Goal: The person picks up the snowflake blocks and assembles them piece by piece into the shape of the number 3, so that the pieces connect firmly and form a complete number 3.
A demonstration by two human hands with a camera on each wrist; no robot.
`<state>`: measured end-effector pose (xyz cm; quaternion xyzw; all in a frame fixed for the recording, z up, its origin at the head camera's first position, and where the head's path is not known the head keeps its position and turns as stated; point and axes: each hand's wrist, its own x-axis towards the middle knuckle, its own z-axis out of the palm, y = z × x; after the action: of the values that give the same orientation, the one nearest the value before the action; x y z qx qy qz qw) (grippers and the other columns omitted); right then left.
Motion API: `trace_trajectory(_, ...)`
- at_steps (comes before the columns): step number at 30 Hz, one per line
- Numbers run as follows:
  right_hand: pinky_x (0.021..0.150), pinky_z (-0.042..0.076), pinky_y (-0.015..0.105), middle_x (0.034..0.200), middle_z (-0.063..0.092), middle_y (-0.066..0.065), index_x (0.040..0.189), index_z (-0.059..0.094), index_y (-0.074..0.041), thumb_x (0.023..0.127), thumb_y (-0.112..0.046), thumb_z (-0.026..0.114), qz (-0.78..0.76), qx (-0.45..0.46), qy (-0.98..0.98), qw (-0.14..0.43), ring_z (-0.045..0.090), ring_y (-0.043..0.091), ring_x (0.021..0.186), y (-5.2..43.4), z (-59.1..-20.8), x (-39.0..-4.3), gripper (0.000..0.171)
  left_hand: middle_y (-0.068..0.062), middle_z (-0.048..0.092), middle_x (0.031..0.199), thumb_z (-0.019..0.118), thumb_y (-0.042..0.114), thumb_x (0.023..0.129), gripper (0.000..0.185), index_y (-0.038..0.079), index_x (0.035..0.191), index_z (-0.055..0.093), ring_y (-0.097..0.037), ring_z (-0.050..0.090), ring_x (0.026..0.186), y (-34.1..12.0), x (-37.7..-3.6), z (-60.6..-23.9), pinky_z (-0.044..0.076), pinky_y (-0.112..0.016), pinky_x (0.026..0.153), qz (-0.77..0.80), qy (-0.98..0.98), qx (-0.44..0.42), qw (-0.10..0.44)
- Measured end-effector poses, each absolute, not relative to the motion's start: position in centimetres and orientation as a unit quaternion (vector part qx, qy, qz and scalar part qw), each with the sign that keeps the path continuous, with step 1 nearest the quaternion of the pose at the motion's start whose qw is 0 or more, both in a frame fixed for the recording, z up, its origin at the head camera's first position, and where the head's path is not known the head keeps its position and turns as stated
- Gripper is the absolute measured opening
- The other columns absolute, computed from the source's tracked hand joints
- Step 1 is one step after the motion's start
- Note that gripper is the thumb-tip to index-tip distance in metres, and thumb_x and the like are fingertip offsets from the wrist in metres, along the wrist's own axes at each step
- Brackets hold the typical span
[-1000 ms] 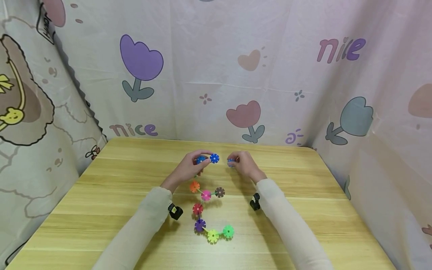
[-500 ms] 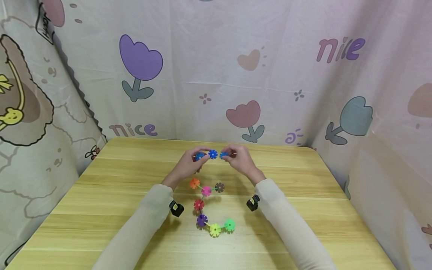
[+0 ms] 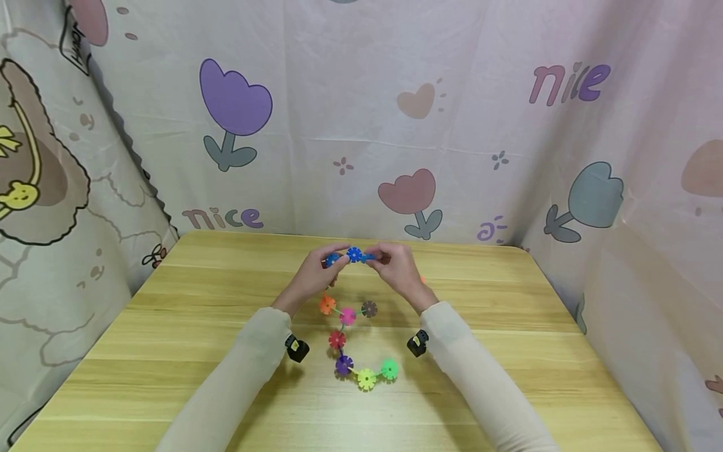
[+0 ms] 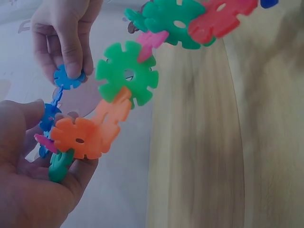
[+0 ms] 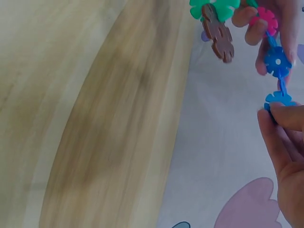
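Plastic snowflake discs already form a long chain (image 3: pixel 350 342) hanging over the desk (image 3: pixel 169 351); at its top the left hand (image 3: pixel 312 276) pinches it, the right hand (image 3: pixel 395 267) presses on a blue disc (image 3: pixel 368 257) (seemingly not yet seated).

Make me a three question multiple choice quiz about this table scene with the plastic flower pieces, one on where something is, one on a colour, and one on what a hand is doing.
1. Where is the chain's top end?
A. Held up between both hands
B. Flat on the table's left edge
C. On the curtain

2. What colour is the disc the right hand pinches?
A. Yellow
B. Blue
C. Red

3. What is the left hand doing?
A. Lying flat and open
B. Gripping the chain
C. Pointing at the curtain

Answers: 1 A, the chain rises to the left hand and right hand. 2 B, the blue disc shows in the fingertips. 3 B, its fingers curl round the pieces.
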<state>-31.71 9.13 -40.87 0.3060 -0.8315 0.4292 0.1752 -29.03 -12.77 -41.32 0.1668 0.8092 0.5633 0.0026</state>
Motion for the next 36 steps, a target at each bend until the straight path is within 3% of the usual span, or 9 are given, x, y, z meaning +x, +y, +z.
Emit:
trace_trajectory(7,0.065,0.060,0.021,0.084,0.078,0.015,0.095,0.078,0.001,0.085,0.006,0.079,0.423,0.314,-0.826,0.199,0.073,0.021,0.069,8.9,-41.0,-31.4,0.010,-0.003,0.057,0.076,0.056,0.029,0.108,0.038,0.011,0.139,0.065,-0.015,0.052,0.061,-12.6,-29.0,-41.5,0.049,-0.024,0.056,0.558,0.815,0.158,0.004)
trace_trajectory(14,0.065,0.062,0.026,0.081,0.078,0.016,0.085,0.078,0.003,0.083,0.011,0.078,0.399,0.342,-0.816,0.240,0.075,0.024,0.068,8.6,-41.2,-31.3,0.009,-0.005,0.064,0.079,0.057,0.029,0.107,0.033,0.007,0.126,0.073,-0.017,0.056,0.063,-12.3,-29.0,-41.2,0.052,-0.026,0.059,0.549,0.821,0.156,-0.008)
trace_trajectory(21,0.061,0.062,0.029,0.078,0.078,0.017,0.083,0.078,0.005,0.082,0.014,0.075,0.385,0.366,-0.808,0.256,0.074,0.024,0.065,8.4,-41.0,-31.1,0.010,-0.006,0.068,0.079,0.056,0.027,0.108,0.032,0.006,0.121,0.076,-0.023,0.059,0.064,-12.2,-29.0,-41.3,0.047,-0.025,0.052,0.543,0.826,0.153,-0.007)
trace_trajectory(29,0.067,0.062,0.024,0.085,0.078,0.016,0.089,0.076,0.003,0.085,0.008,0.078,0.384,0.351,-0.828,0.208,0.075,0.023,0.072,9.0,-40.3,-31.3,0.007,-0.007,0.063,0.079,0.056,0.026,0.108,0.032,0.009,0.130,0.070,-0.016,0.054,0.059,-12.1,-28.8,-41.0,0.048,-0.026,0.052,0.537,0.825,0.175,-0.013)
trace_trajectory(36,0.079,0.064,0.033,0.108,0.077,0.017,0.114,0.075,-0.002,0.091,-0.001,0.076,0.402,0.303,-0.860,0.089,0.075,0.028,0.094,11.1,-39.3,-31.4,0.023,-0.008,0.063,0.084,0.056,0.027,0.108,0.036,0.013,0.141,0.062,-0.017,0.056,0.062,-12.2,-28.6,-41.3,0.048,-0.026,0.054,0.543,0.824,0.163,0.009)
